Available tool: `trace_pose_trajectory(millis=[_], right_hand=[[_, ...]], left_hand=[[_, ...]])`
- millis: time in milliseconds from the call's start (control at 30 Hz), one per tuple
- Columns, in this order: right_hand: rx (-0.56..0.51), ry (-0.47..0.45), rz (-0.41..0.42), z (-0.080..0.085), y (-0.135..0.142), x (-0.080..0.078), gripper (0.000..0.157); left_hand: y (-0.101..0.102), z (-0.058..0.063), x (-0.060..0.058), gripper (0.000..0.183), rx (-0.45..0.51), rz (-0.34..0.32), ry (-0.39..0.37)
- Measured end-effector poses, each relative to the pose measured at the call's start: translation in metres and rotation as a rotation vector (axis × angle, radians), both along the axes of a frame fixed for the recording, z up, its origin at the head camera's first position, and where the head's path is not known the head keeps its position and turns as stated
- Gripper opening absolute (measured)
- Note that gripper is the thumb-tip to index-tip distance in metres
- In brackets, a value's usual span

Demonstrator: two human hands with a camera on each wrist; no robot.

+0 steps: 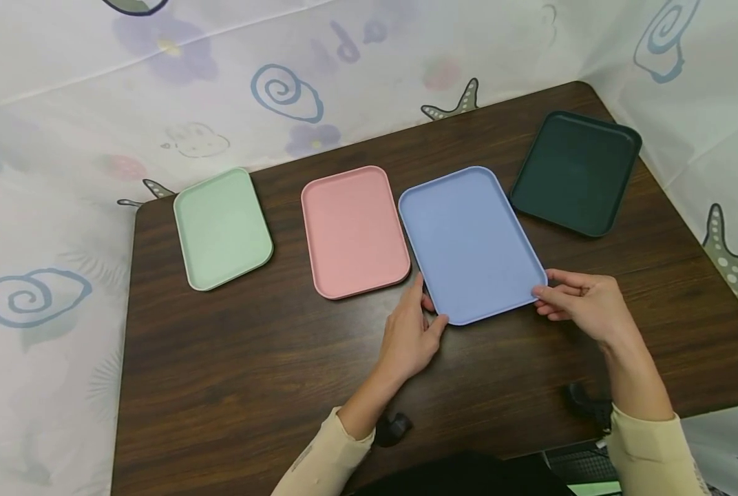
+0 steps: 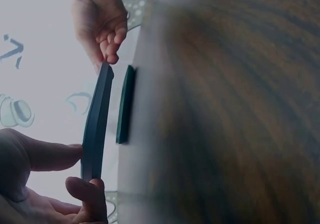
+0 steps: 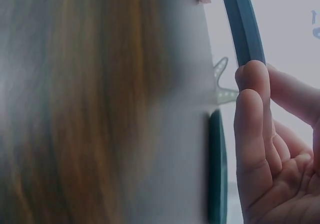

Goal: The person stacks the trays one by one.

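A light blue tray (image 1: pixel 473 242) is held by its two near corners, lifted off the table as both wrist views show. My left hand (image 1: pixel 409 332) grips the near left corner, thumb (image 2: pixel 52 156) on the upper side and fingers below. At the near right corner, my right hand (image 1: pixel 582 303) pinches the rim, its fingers (image 3: pixel 252 114) bent under the edge. Just left of the blue tray lies a pink tray (image 1: pixel 355 233). A dark green tray (image 1: pixel 576 173) lies on the table beyond its right side.
A pale green tray (image 1: pixel 223 229) lies on the far left of the dark wood table (image 1: pixel 233 386). Patterned white cloth (image 1: pixel 208 83) hangs behind and beside the table. Small black objects (image 1: pixel 394 428) sit by the table's near edge.
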State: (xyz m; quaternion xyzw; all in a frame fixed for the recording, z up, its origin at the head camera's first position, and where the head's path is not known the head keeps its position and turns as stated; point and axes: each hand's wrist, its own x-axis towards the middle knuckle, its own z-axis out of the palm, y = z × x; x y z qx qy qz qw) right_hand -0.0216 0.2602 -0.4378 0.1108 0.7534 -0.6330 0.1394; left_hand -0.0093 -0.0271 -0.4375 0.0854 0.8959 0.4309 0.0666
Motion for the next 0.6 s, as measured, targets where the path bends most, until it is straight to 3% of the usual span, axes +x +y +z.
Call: trace_pose_trajectory(millis=[300, 600], right_hand=[[0.0, 0.056, 0.026, 0.01, -0.023, -0.005, 0.058], [0.012, 0.092, 0.091, 0.009, -0.051, -0.016, 0.056]], left_hand=[[-0.023, 0.009, 0.002, 0.074, 0.118, 0.021, 0.004], [-0.053, 0.008, 0.003, 0.075, 0.158, 0.078, -0.018]])
